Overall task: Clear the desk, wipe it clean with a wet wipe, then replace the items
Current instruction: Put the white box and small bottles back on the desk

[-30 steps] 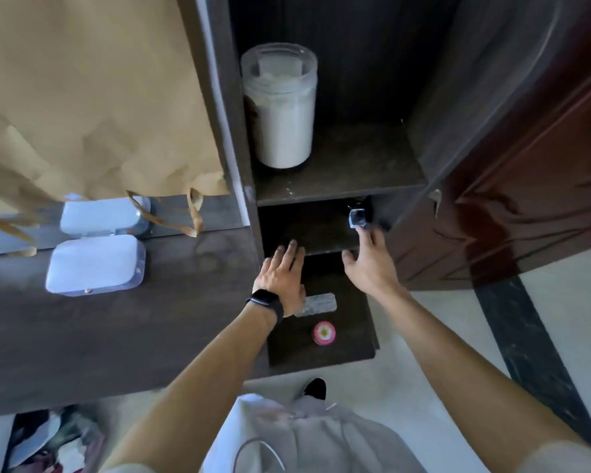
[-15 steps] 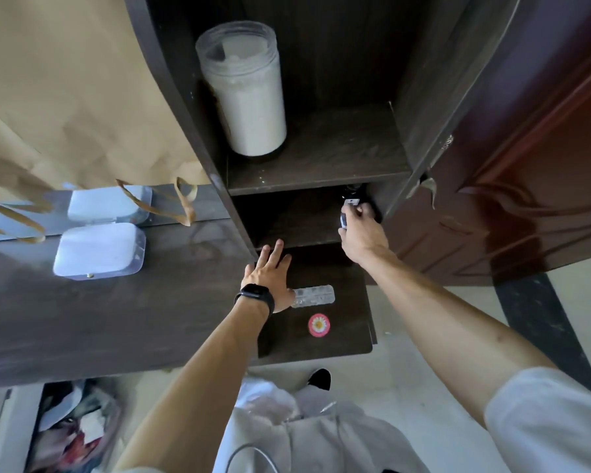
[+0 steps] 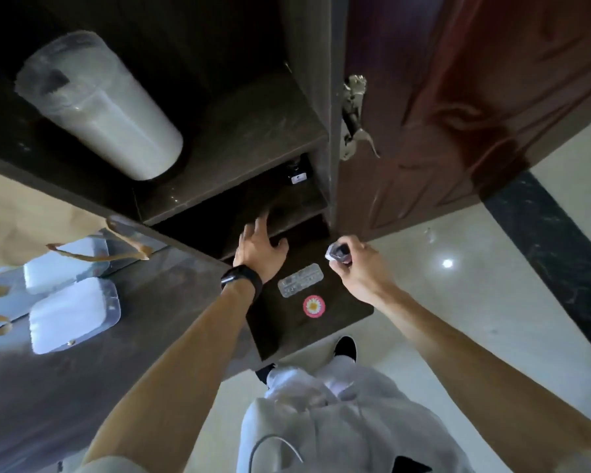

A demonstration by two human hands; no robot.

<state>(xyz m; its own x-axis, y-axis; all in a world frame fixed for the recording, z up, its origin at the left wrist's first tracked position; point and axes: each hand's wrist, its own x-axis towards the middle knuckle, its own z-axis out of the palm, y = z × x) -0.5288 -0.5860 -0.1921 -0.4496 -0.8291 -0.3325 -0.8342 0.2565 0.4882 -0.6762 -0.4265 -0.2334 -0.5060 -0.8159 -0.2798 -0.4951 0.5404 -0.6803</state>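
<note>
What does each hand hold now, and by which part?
The right hand holds a small dark bottle with a pale end, fingers wrapped round its body. The left hand holds nothing; its fingers are spread.

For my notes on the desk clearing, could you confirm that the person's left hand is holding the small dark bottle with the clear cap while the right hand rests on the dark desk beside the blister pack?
Not quite: the hands are swapped. The head view shows the right hand holding the small dark bottle with the clear cap, while the left hand rests on the dark desk beside the blister pack.
</note>
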